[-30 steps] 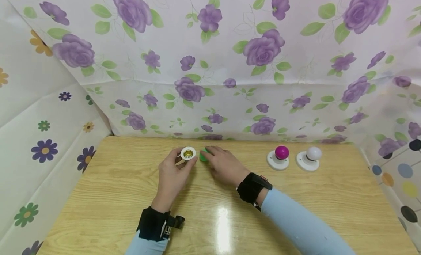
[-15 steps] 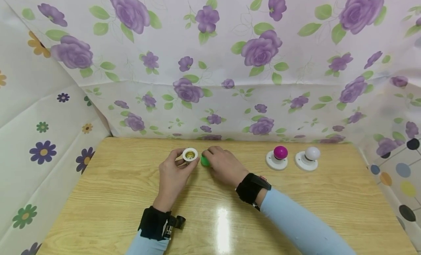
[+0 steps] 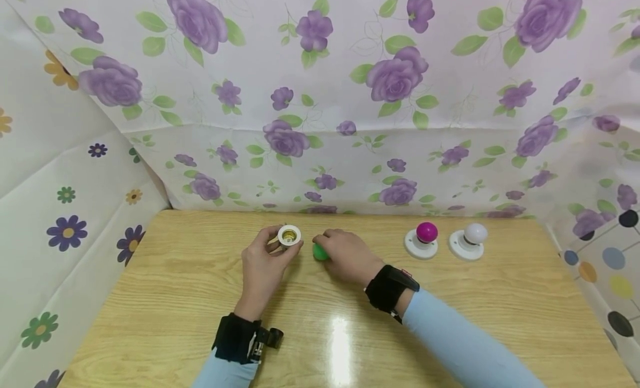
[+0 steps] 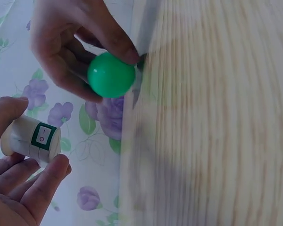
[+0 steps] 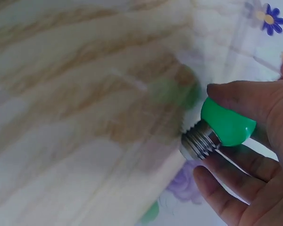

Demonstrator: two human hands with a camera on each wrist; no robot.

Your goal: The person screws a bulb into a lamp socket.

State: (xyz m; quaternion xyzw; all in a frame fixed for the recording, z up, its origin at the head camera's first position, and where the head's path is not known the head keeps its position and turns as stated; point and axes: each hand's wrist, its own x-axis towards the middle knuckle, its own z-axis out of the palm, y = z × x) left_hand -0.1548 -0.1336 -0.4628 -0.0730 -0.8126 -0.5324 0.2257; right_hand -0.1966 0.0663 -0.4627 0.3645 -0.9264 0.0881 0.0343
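Note:
My left hand (image 3: 265, 262) grips a white lamp socket (image 3: 289, 228), its brass-threaded mouth facing up toward the head camera. On the socket's side, the left wrist view shows a green-framed rocker switch (image 4: 44, 136). To the right, my right hand (image 3: 352, 257) pinches a green light bulb (image 3: 320, 252) between thumb and fingers. In the right wrist view the bulb's metal screw base (image 5: 199, 140) sticks out beyond the fingertips, pointing away from the palm. A small gap separates bulb and socket.
Farther right on the wooden table (image 3: 200, 299) stand two round white lamp holders, one with a magenta bulb (image 3: 427, 232), the other with a white bulb (image 3: 475, 233). A flowered cloth (image 3: 345, 171) rises behind the table's back edge.
The right hand has drawn the green bulb slightly right and toward the body, away from the socket. The left hand with the socket has shifted only a little rightward.

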